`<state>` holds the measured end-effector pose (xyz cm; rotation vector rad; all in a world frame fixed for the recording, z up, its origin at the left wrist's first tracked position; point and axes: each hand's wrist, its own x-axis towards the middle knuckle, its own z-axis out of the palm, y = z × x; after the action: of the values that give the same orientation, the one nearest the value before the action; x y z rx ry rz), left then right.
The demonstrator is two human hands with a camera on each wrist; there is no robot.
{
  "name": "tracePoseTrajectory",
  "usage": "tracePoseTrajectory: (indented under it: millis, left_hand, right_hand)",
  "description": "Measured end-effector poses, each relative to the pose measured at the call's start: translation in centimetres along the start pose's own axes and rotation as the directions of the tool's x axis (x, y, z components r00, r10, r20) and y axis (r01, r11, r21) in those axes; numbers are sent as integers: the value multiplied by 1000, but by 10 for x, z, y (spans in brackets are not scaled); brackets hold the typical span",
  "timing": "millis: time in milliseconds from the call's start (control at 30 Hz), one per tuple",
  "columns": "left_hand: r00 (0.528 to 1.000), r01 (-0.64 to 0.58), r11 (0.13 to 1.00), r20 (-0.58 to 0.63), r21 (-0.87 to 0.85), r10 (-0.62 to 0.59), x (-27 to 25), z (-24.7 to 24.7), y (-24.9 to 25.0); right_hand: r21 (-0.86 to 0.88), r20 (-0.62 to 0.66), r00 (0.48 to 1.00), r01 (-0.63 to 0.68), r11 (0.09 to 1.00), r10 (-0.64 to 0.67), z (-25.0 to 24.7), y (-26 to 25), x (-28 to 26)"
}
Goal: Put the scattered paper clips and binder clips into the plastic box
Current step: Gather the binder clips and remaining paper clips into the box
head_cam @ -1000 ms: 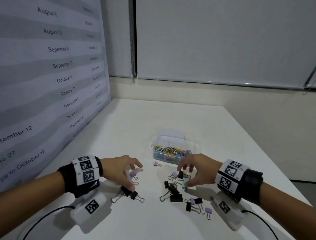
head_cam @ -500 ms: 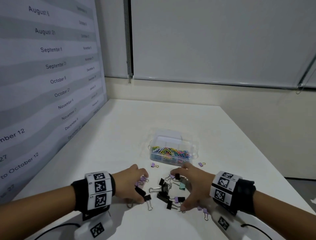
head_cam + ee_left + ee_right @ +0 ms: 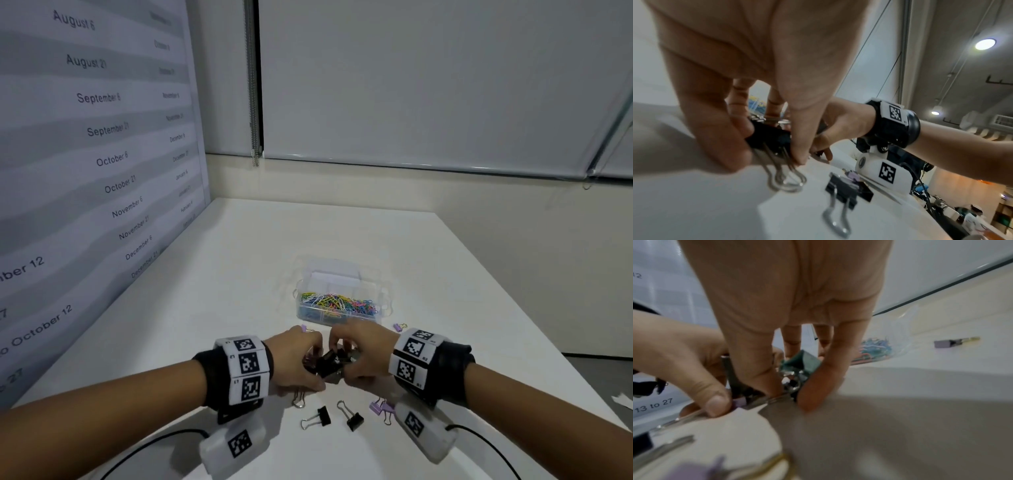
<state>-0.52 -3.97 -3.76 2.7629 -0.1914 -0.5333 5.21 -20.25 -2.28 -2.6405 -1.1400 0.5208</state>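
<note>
A clear plastic box (image 3: 383, 301) full of coloured paper clips (image 3: 337, 303) stands mid-table, its lid open behind it. Just in front of it my two hands meet over a heap of binder clips (image 3: 330, 365). My left hand (image 3: 298, 359) has thumb and fingers curled round black clips (image 3: 768, 139) whose wire handles trail on the table. My right hand (image 3: 363, 356) curls round a green clip (image 3: 803, 363) and other clips from the other side. Two black clips (image 3: 323, 416) (image 3: 354, 420) and purple ones (image 3: 380, 407) lie loose nearer me.
A small purple clip (image 3: 398, 327) lies right of the box, another (image 3: 304, 328) sits just beyond my left hand. A calendar board (image 3: 96, 164) stands along the table's left side. The table edge (image 3: 548, 342) runs down the right. Cables trail from both wrist units.
Both hands have swept inward from either side and closed together on the heap of binder clips. A few clips were left behind nearer me.
</note>
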Motion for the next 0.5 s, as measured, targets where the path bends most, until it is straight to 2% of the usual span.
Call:
tracePoseTrajectory:
  millis: [167,267,400,500]
  left_hand:
    - [995,77,980,76,-185,-64,1,-12,-9]
    - [996,81,982,50,-172,-73,2,-21,-17]
    - [993,96,956,89,-277,-74,4,-24,-29]
    - [995,87,932,81,-351,-62,4,-28,-34]
  right_hand:
    - [-40,-31,997,-69,997,68,-12,16,-7]
    - [-27,-65,992,-112,993,110,-19,27,-11]
    - [86,-84,981,-170,982,177,-26,40,-19]
    - [67,-67,975,-208,976,212,-28,39,-22]
